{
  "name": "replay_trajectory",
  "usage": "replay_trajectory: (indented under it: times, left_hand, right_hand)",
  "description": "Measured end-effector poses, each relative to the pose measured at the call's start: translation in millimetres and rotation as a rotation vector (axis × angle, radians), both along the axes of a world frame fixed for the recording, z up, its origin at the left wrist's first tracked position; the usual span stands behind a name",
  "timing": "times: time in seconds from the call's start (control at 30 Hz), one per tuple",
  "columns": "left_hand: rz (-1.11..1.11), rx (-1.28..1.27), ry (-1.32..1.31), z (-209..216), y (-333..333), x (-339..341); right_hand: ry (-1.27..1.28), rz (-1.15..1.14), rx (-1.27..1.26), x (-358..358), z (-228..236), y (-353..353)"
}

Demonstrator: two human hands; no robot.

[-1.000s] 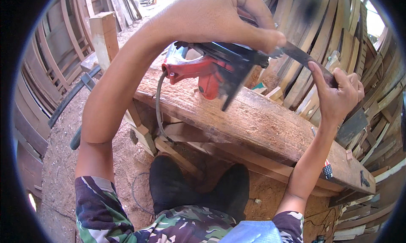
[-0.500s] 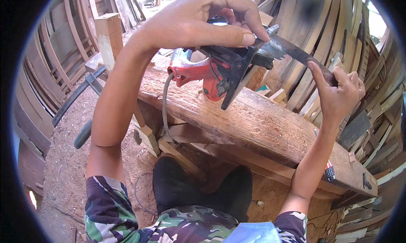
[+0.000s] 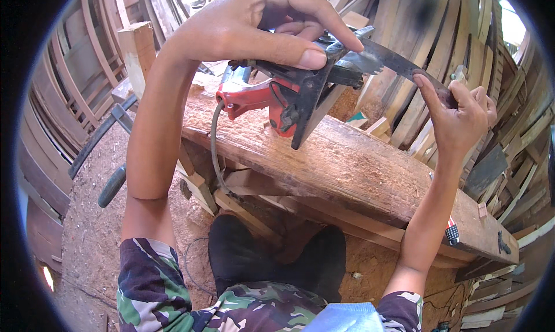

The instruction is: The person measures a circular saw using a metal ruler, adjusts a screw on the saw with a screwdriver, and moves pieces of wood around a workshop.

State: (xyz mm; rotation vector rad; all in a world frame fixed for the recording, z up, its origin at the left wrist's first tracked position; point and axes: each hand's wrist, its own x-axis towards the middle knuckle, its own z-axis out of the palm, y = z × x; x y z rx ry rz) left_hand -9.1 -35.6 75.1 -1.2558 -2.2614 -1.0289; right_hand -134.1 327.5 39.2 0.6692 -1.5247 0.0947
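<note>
A red and black circular saw (image 3: 257,96) rests tilted on the wooden bench, its dark flat base plate (image 3: 312,103) turned up on edge. My left hand (image 3: 248,31) is closed over the top of that plate, thumb and index finger by its upper corner. Beyond the plate, part of the toothed blade (image 3: 370,66) shows. A long dark flat file (image 3: 402,62) lies against the blade's teeth, its far end close to my left index fingertip. My right hand (image 3: 459,118) grips the file's other end, thumb pressed along it. The left hand's other fingers are partly hidden.
Sawdust covers the thick plank bench (image 3: 370,170). A grey cord (image 3: 215,144) hangs from the saw over its near edge. An upright wood post (image 3: 139,54) and a black-handled metal frame (image 3: 113,121) stand at left. Stacked boards (image 3: 428,48) lean behind.
The saw and my left hand have shifted slightly left. My right hand and the file have moved a little left as well, with both grips kept.
</note>
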Motion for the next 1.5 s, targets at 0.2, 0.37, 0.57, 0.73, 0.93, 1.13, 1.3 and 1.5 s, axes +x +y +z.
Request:
replay_trajectory:
  times: [0.2, 0.37, 0.57, 0.73, 0.93, 1.13, 1.3, 1.5]
  left_hand:
    - [0.043, -0.112, 0.017, 15.3, 5.7, 8.5]
    - [0.218, -0.112, 0.211, 6.6, 21.8, 12.7]
    - [0.202, -0.052, 0.288, 0.6, 22.0, 12.7]
    - [0.173, -0.026, 0.150, 4.7, 24.8, 16.8]
    - [0.207, -0.033, 0.068, 6.5, 26.1, 21.5]
    - [0.232, -0.058, 0.029, 6.2, 30.3, 22.5]
    - [0.289, -0.071, 0.079, 7.3, 31.5, 23.2]
    - [0.362, -0.038, 0.089, 1.3, 32.4, 23.3]
  right_hand:
    - [0.032, 0.022, 0.004, -1.3, 5.4, -2.5]
    - [-0.026, 0.055, 0.000, 5.2, 9.7, -3.5]
    - [-0.048, 0.062, 0.000, 9.1, 9.9, -4.8]
    - [-0.028, -0.004, -0.022, 14.1, 7.1, -2.5]
    - [-0.082, -0.087, -0.046, 19.7, 2.8, -1.0]
    - [-0.122, -0.092, -0.021, 19.1, 3.1, 1.9]
    - [-0.035, -0.029, -0.046, 17.8, 1.0, 1.2]
    - [-0.046, 0.061, -0.099, 21.7, 0.1, 1.9]
